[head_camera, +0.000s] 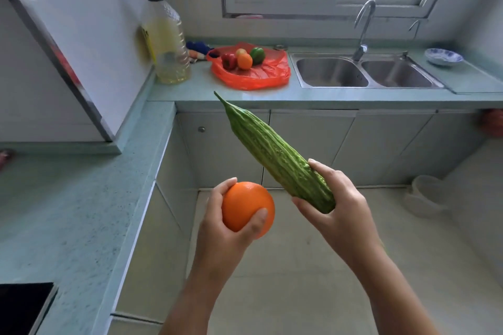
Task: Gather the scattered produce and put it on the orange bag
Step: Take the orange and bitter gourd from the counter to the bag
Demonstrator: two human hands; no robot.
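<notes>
Gripping orange (246, 205) in left hand (217, 228); right hand (337, 207) clasps bitter gourd (272, 152); orange bag (258, 76) on counter (190, 92).

Orange fruit (246, 205), bumpy green gourd (275, 155), translucent orange bag (261, 76)

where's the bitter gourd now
Mid head view: bitter gourd gripped at its lower end by the right hand, right of the orange in the left hand.
</notes>
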